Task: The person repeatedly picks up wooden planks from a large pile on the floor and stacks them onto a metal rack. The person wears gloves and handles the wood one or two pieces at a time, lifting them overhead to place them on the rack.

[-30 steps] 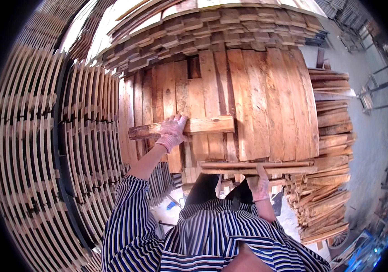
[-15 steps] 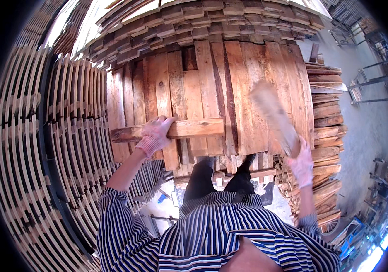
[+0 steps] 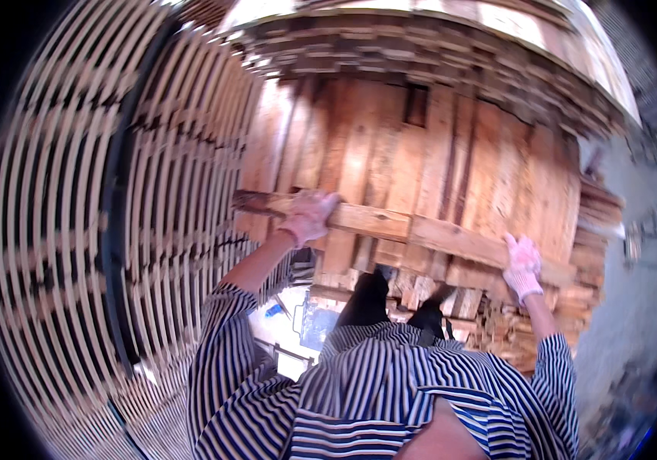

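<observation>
My left hand point(image 3: 311, 216), in a pale pinkish knit glove, grips a short wooden board point(image 3: 378, 222) that lies crosswise over the near part of a layer of planks point(image 3: 401, 172). My right hand point(image 3: 522, 259), gloved alike, is closed on a second board point(image 3: 459, 241). This one lies crosswise too, its left end meeting the first board's right end, so both form nearly one line. Its right part runs past my hand. The planks beneath lie side by side, pointing away from me. A dark gap point(image 3: 416, 106) shows among them at the far side.
Beyond the layer rises a stack of board ends point(image 3: 420, 50). Tall slatted wood stacks point(image 3: 60, 222) stand at the left, with a dark post point(image 3: 117, 192) between them. More stacked pieces point(image 3: 593, 222) line the right side, beside a grey floor point(image 3: 631, 299).
The right board, raised and pointing away before, has come down crosswise against the left board's end. The view has shifted, so the planks appear farther right. My left hand keeps its board.
</observation>
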Available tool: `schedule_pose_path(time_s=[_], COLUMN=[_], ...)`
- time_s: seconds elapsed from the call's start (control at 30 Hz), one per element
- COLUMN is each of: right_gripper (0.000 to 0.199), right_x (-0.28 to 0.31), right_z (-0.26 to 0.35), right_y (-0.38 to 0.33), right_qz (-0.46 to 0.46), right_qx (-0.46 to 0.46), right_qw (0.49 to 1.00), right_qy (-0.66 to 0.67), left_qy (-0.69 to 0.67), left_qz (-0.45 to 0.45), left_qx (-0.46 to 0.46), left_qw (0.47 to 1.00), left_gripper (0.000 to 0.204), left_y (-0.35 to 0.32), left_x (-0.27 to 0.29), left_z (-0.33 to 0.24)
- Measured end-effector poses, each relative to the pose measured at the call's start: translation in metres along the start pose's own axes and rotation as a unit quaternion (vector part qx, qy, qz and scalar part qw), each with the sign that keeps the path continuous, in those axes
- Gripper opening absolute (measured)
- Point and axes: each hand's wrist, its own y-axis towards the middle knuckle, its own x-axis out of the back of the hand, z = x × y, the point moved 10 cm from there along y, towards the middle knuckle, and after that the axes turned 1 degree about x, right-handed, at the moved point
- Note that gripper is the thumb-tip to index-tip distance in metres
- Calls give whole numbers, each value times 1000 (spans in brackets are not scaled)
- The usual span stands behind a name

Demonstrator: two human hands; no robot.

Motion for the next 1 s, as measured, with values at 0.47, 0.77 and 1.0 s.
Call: schedule_pose_path(time_s=[0.47,0.77,1.0], right_gripper=[37,64,47], right_x=[23,-147,-23], right_z=[-14,-53,-55], right_y=[14,29,-21], right_qz=[37,-182,-146], right_qx=[-44,-261,-92], right_qw=[996,863,884], right_qy=[62,-392,435], left_qy=[30,-93,-389], left_qz=[57,112,85], left_qx=[29,-233,-384], left_qw=[998,962,833], left_gripper=[80,80,62], left_y=[21,136,161], left_x=[-10,23,90], left_z=[-2,-160,-581])
